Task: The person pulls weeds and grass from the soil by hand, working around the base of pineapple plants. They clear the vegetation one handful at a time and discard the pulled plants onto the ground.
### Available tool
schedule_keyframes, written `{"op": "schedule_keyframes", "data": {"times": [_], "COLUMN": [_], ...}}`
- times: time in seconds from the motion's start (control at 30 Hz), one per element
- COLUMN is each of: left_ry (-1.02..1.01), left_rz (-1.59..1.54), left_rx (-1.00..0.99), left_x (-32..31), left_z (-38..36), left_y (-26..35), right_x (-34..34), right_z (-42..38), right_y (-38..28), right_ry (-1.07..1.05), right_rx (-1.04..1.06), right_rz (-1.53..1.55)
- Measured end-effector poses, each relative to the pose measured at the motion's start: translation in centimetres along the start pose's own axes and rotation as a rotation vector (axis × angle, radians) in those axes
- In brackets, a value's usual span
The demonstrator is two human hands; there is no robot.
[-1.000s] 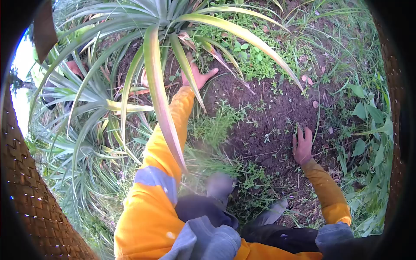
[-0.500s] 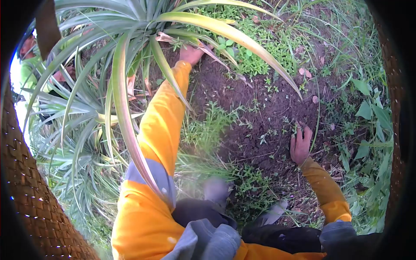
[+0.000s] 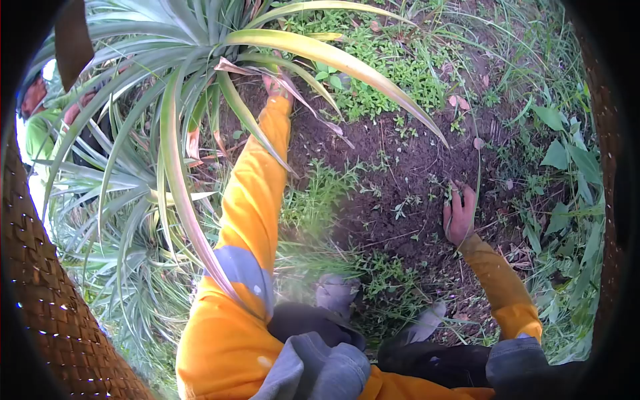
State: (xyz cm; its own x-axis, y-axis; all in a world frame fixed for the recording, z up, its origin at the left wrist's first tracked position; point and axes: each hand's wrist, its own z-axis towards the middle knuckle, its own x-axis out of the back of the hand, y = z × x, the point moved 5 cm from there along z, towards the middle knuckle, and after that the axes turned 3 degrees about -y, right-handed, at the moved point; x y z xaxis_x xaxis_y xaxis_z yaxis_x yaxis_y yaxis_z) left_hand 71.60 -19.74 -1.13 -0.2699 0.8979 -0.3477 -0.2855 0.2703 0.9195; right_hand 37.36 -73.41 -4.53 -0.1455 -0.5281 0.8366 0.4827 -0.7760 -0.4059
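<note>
A large pineapple plant (image 3: pixel 200 50) with long, spiky, arching leaves fills the upper left. My left hand (image 3: pixel 277 87) reaches in at its base, partly covered by a dry, curled leaf (image 3: pixel 310 107); its fingers are hidden, so any hold cannot be made out. Low over the dark soil (image 3: pixel 393 160) on the right is my right hand (image 3: pixel 460 217). Its fingers point away from me and are slightly bent and apart, with small weed sprigs (image 3: pixel 451 190) by the fingertips. Nothing clearly shows in its grasp.
Low green weeds (image 3: pixel 400 80) grow beyond the soil patch. Broad-leaved plants (image 3: pixel 567 160) stand at the right, and more spiky plants (image 3: pixel 127 220) at the left. My feet (image 3: pixel 337 293) are below. Another person in a green top (image 3: pixel 41 137) is at the far left.
My left hand has shifted slightly left and shows less between the leaves. My right hand stays near the same soil, its fingers a little more apart. The view has moved slightly.
</note>
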Motion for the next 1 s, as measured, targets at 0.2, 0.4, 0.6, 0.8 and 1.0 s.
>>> {"op": "schedule_keyframes", "data": {"times": [0.2, 0.4, 0.6, 0.8, 1.0], "left_ry": [0.085, 0.107, -0.549, -0.581, -0.213], "left_rz": [0.194, 0.421, 1.481, 1.534, 1.361], "left_rx": [0.470, 0.457, 0.734, 0.156, -0.330], "left_x": [-8.9, -5.5, -2.8, -2.4, -0.7], "left_z": [-13.5, -24.9, -37.5, -33.4, -21.5], "left_y": [8.4, 7.8, 13.8, 18.8, 13.4], "right_x": [0.2, 1.1, 5.7, 3.3, 4.2], "right_z": [0.0, 0.8, 5.3, 6.0, 6.3], "right_y": [-0.2, 0.3, 1.5, -14.5, -16.8], "right_ry": [0.005, -0.014, 0.337, -0.623, -0.639], "right_rx": [0.010, -0.051, -0.295, 0.122, 0.027], "right_rz": [0.009, 0.023, 0.325, 0.736, 0.525]}}
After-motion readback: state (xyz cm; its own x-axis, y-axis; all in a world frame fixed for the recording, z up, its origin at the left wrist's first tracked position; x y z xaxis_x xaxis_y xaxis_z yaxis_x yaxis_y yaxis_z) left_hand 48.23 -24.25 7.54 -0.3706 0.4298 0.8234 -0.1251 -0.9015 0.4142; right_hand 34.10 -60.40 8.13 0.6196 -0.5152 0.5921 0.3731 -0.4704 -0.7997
